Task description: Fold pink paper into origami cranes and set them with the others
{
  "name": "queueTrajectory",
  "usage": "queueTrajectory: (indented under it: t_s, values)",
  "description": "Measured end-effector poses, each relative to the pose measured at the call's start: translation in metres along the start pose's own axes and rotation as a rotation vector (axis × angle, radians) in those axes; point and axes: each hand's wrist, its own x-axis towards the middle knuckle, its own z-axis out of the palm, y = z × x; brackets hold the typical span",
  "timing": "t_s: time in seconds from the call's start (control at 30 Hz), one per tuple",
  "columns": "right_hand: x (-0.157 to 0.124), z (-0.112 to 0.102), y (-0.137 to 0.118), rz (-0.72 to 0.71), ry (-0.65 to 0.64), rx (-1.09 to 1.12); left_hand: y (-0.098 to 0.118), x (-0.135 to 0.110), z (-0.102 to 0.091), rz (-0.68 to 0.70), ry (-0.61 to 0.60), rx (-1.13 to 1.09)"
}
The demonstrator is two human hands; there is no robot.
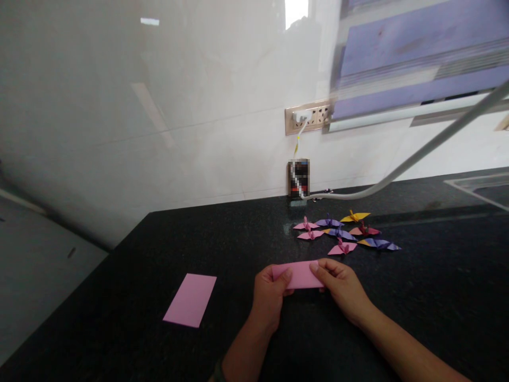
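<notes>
A folded pink paper strip (301,274) lies on the black counter (437,286) between both hands. My left hand (270,294) pinches its left end with thumb on top. My right hand (342,289) presses its right end, fingers closed along the edge. A second pink sheet (191,300) lies flat to the left, untouched. Just beyond my hands sit several folded paper cranes (344,233) in pink, purple, yellow and red.
A phone (298,178) leans against the white wall, plugged by a cable into a socket strip (309,118). A white hose (421,154) runs across the back right. A sink edge (477,185) shows at far right. The counter ends at left.
</notes>
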Motion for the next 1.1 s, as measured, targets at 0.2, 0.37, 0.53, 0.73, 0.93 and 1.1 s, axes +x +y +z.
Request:
queueTrajectory:
  t_s: [0.2, 0.37, 0.53, 0.73, 0.93, 1.1]
  values:
    - [0.0005, -0.0005, 0.0006, -0.012, -0.010, -0.014, -0.0025, 0.0009, -0.0006, 0.014, -0.016, 0.007]
    - [-0.0002, -0.0007, -0.0006, -0.003, -0.012, -0.028, -0.0012, -0.0004, 0.0000, 0.016, -0.026, -0.004]
    - [0.0002, -0.0003, -0.0002, -0.005, -0.007, -0.031, -0.0007, 0.0001, 0.0000, 0.006, -0.025, 0.027]
    - [0.0017, -0.0002, 0.0013, 0.010, -0.003, -0.035, -0.0024, 0.0016, -0.0010, 0.008, -0.027, 0.045]
    - [0.0022, -0.0016, 0.0029, -0.009, -0.015, -0.044, -0.0020, 0.0009, 0.0000, 0.012, -0.031, 0.047]
    - [0.0016, -0.0010, 0.0023, -0.009, -0.002, -0.054, -0.0012, 0.0001, -0.0002, -0.001, -0.028, 0.059]
